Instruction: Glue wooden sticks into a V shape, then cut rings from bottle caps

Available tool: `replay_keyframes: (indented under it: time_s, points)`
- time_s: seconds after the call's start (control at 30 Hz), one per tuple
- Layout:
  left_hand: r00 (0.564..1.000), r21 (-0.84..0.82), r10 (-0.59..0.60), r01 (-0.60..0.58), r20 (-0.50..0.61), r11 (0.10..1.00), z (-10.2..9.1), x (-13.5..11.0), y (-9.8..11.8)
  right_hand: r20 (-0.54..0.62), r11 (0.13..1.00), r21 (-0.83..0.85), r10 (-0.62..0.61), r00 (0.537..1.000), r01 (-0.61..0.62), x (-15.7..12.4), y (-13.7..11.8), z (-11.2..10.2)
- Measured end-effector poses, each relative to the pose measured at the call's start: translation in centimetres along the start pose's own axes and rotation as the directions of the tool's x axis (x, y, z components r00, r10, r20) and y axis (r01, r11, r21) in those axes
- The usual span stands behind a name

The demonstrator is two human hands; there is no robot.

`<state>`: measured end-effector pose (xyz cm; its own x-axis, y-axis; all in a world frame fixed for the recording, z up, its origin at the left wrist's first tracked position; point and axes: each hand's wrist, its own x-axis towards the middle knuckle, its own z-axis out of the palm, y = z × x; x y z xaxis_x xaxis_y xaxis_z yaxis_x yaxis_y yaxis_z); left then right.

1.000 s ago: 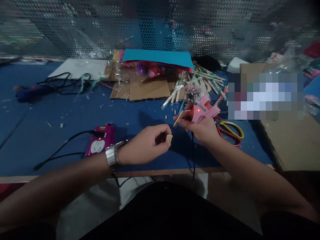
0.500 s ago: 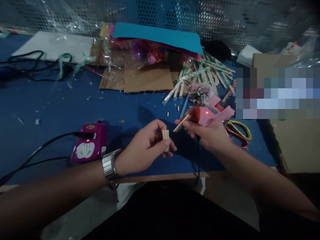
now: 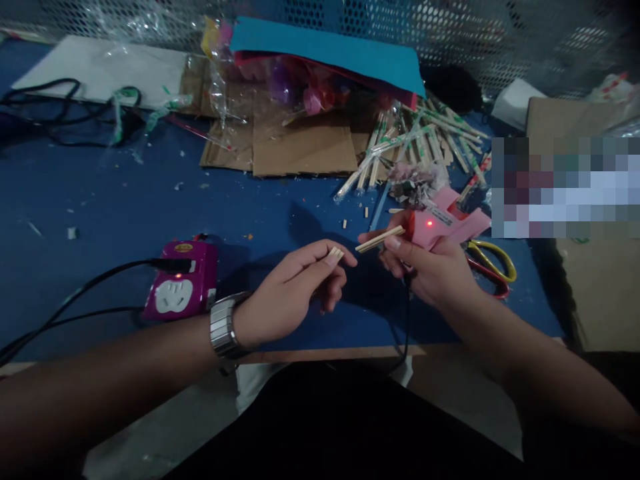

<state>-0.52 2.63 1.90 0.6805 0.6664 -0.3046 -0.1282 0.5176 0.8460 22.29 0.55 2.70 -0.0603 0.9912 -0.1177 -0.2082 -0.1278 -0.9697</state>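
Between thumb and index finger, my left hand (image 3: 300, 280) pinches a small bundle of short wooden sticks (image 3: 337, 253); only their ends show. To its right, my right hand (image 3: 425, 260) holds a pair of longer wooden sticks (image 3: 379, 240) between thumb and fingers. That same hand also carries a pink hot glue gun (image 3: 443, 223) with a lit red light, its cord hanging down over the table edge. A gap separates the two bundles. Scissors (image 3: 493, 260) with yellow and red handles lie partly hidden behind my right wrist. Two tiny stick offcuts (image 3: 345, 224) rest beyond my hands.
A purple power socket (image 3: 183, 280) with a black cable sits left of my left hand. Wrapped chopsticks (image 3: 420, 143) pile up at the back right, beside cardboard (image 3: 303, 140) and a blue sheet (image 3: 325, 50). A cardboard box (image 3: 600, 287) stands at right.
My left hand has turned, so its sticks now show end-on rather than lengthwise. The stick pair in my right hand has tilted closer to level. The whole view has shifted slightly.
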Motion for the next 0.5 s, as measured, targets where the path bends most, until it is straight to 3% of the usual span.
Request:
replay_keyframes:
  time_s: [0.23,0.5]
  points:
    - [1.000,-0.082,-0.021,0.021,-0.003,0.996,0.03,0.05,0.20,-0.022,0.999,-0.045,-0.024,0.999,0.023,0.01,0.12,-0.02]
    - [0.988,0.022,0.155,-0.155,-0.001,0.988,-0.37,0.32,-0.50,-0.056,0.998,-0.045,0.033,0.998,-0.035,-0.03,-0.51,0.38]
